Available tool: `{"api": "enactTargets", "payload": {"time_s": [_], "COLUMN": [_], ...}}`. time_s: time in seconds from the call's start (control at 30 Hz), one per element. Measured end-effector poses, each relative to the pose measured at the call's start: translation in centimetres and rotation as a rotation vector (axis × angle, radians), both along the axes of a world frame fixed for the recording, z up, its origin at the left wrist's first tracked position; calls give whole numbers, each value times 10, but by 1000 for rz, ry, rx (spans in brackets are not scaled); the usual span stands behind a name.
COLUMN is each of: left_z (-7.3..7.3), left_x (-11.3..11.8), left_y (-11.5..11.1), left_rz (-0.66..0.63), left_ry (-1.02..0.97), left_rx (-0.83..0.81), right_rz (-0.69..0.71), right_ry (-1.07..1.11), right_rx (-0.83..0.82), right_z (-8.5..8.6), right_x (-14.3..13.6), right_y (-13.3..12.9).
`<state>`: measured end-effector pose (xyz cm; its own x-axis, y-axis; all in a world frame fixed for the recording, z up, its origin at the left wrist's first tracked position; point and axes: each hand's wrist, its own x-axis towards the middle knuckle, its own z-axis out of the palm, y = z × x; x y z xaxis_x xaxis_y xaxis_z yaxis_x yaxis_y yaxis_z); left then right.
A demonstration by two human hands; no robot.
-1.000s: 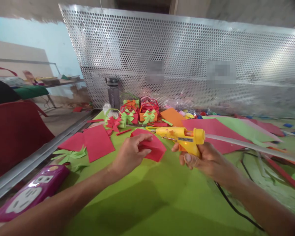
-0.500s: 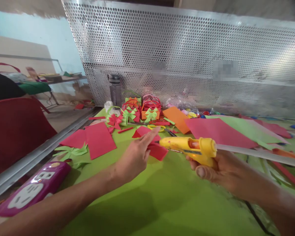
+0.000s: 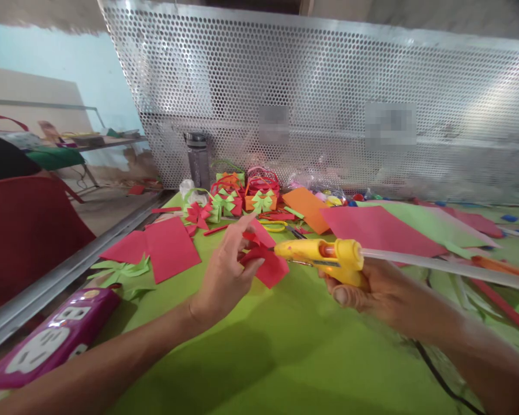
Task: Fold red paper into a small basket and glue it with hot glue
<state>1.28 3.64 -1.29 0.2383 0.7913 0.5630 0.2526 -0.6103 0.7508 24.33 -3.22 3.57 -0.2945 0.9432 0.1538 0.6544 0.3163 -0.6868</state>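
While the head view shows the right hand clamped on a yellow glue gun, its long axis pointing left, folded red paper lies at the nozzle, right of the nearer left hand — whether those fingers pinch it cannot be told. The gun's label is unreadable.

Glue gun right of paper, scissors behind, bottle farther back.
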Motion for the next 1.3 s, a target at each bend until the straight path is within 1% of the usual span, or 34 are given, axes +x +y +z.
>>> {"api": "enactTargets", "payload": {"time_s": [0.1,0.2,0.27,0.37,0.47,0.53,0.6,0.63,0.7,0.8,0.9,1.03,1.17,1.3], "left_z": [2,2,-1,-6,-6,-4,0,1,2,0,-4,-7,-7,-6], "left_x": [2,4,4,4,4,3,3,2,1,1,1,0,-1,-2], "left_y": [-2,-3,-2,2,4,4,2,1,0,-1,-2,-3,-4,-6], "left_rz": [-30,1,21,14,-35,-80,-100,-87,-30,42,46,72,94,87], "left_ry": [-125,-161,-148,-84,-35,9,66,95,141,183,212,246,279,319], "left_rx": [-72,-140,-179,-280,-384,-401,-363,-322,-207,18,164,205,148,116], "right_rz": [17,10,17,19,25,27,22,22,33,50,43,73,95,126], "right_ry": [-75,-69,-60,-53,-37,-25,-26,-25,-9,31,76,168,208,181], "right_rx": [-84,-120,-139,-136,-125,-118,-109,-105,-101,-101,-118,-174,-228,-244], "right_z": [0,1,0,0,1,1,2,2,2,2,2,4,6,4], "right_x": [1,2,2,2,2,2,2,2,2,3,3,1,0,3], "right_y": [2,2,2,2,2,3,3,2,2,1,0,1,3,7]}}
